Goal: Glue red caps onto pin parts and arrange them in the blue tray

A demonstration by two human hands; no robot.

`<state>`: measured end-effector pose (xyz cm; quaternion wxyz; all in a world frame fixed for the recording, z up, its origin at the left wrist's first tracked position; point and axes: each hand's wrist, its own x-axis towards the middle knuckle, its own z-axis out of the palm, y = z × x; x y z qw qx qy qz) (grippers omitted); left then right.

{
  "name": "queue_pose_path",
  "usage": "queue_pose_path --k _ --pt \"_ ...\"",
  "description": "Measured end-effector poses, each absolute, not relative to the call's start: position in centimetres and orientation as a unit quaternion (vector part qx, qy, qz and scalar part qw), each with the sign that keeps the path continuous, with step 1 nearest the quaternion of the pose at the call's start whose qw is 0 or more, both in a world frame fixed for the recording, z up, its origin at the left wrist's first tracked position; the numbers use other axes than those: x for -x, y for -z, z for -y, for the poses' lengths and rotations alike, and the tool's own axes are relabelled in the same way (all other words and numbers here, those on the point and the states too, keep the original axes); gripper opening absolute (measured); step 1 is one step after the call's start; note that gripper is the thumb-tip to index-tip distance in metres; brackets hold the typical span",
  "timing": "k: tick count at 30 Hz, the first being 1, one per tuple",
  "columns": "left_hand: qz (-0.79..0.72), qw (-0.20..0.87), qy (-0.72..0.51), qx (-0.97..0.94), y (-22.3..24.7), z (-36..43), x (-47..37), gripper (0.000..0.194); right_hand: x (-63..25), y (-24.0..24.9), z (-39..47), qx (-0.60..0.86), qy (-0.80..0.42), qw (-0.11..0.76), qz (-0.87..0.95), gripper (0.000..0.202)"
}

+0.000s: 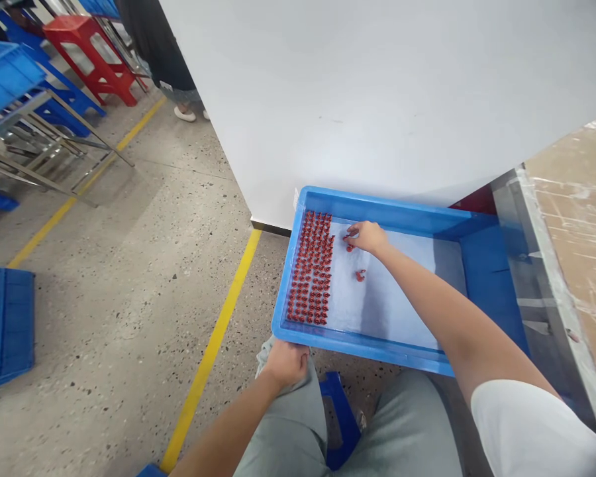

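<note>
A shallow blue tray (377, 348) with a pale bottom lies in front of me, over my knees. Along its left side stand several close rows of small dark-red pointed pieces (310, 268), too small to name exactly. My right hand (369, 237) reaches into the tray just right of the rows, its fingertips pinched around a small red piece (346, 238). Another red piece (349, 248) lies right below those fingers. Nearer to me sits a small loose cluster of red pieces (360, 275). My left hand (287, 362) is closed below the tray's near left corner; its fingers are partly hidden.
A white panel (352, 99) rises behind the tray. At right is a metal-edged surface (571, 278) beside brown wrapped board (576, 212). Blue crates (4, 324), a red stool (87, 50), a metal-legged stand (44, 139) and a standing person (161, 50) are at left.
</note>
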<state>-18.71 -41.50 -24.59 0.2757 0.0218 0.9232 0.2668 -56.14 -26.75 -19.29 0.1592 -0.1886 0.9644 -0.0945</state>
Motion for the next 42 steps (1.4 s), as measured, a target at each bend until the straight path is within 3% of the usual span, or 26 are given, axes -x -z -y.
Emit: queue_pose_path --k 31,37,42 --pt "-0.922 0.289 -0.256 -0.02 24.5 41.5 18.9 0.025 55.8 21.0 30.6 0.192 0.128 0.136 -0.963 0.035" --pt "-0.922 0.286 -0.259 -0.023 24.4 41.6 18.9 0.024 57.5 19.9 26.9 0.093 0.141 0.106 -0.98 0.036" --pt "-0.922 0.288 -0.258 -0.021 24.0 41.6 19.0 0.026 58.5 19.7 24.6 0.037 0.122 0.179 -0.976 0.03"
